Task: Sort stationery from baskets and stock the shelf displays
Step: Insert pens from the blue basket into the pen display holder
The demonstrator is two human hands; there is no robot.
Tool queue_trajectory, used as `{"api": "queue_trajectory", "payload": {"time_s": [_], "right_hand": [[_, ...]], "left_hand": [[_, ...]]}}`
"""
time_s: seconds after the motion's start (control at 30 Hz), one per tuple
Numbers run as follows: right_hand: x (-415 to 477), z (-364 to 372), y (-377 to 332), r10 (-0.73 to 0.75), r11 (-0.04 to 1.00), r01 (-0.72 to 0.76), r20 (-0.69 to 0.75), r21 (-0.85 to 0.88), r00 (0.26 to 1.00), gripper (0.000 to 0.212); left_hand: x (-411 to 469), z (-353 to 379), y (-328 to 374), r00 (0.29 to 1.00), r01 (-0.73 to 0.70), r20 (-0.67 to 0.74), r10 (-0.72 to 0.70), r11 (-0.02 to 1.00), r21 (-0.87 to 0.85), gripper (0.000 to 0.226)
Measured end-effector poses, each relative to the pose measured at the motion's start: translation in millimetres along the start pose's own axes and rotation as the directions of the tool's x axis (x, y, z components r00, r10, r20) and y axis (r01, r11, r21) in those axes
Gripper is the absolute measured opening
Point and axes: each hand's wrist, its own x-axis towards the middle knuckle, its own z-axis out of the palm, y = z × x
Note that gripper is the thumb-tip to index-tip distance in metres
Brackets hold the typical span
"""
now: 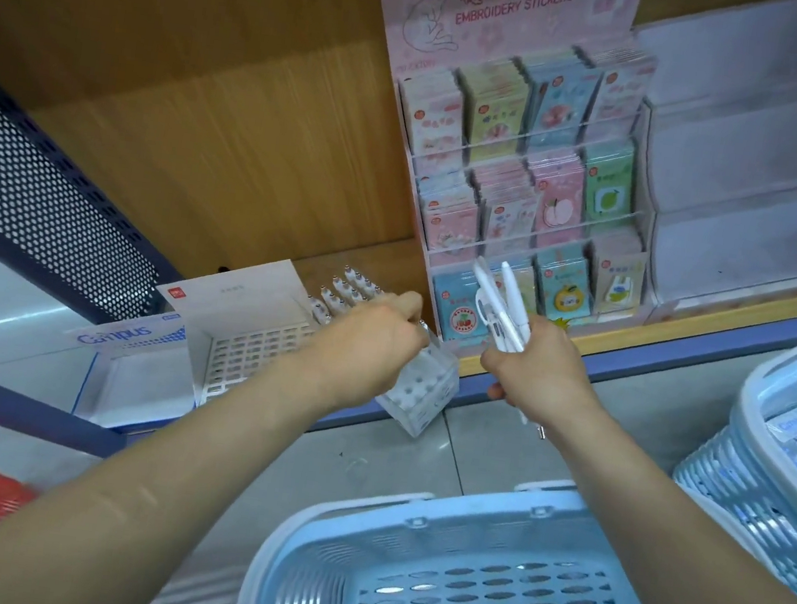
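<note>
At centre frame, just in front of the shelf (pixel 683 339) edge, our right grip (pixel 541 369) is wrapped round a bundle of white pens (pixel 501 309), upper ends fanning out above it and tips poking out below. Left grip (pixel 372 338) sits over the tilted perforated pen block (pixel 426 390) at the shelf lip. Its fingers are hidden behind the knuckles, so we cannot tell if it pinches anything. More pens stand in the white display box (pixel 250 349) left of centre. We judge the pens light, stiff and smooth, so slippery in a bunch and likely to slide or splay. Best taken one at a time, pinched on the upper barrel to steer the tip into a hole. The block looks light and tippy, so steady it by its sides.
</note>
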Motion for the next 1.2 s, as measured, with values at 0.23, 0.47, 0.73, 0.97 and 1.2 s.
{"api": "queue_trajectory", "payload": {"time_s": [0.23,0.47,0.73,0.97,1.2], "right_hand": [[1.2,-0.3,-1.2,0.026,0.994,-0.030,0.046,0.101,0.999,0.026],[0.7,-0.9,-0.1,0.024,0.986,-0.038,0.086,0.162,0.996,0.024],[-3.2,-0.7,-2.5,0.028,0.980,-0.060,0.166,0.188,0.986,0.023],[-3.7,-0.1,-5.0,0.042,0.935,-0.141,0.293,0.325,0.955,0.017],[-5.6,-0.3,-6.3,0.015,0.911,-0.142,0.313,0.388,0.949,0.018]], "left_hand": [[10.5,6.8,2.7,0.995,-0.071,-0.079,0.066,0.996,-0.053,0.037],[11.9,3.9,-9.6,0.991,-0.090,-0.113,0.075,0.987,-0.136,0.026],[9.1,4.5,-13.3,0.987,-0.091,-0.150,0.064,0.979,-0.182,0.026],[6.0,11.6,-17.4,0.978,-0.097,-0.201,0.058,0.977,-0.188,0.021],[12.5,20.5,4.4,0.979,-0.121,-0.185,0.087,0.976,-0.183,0.032]]}}
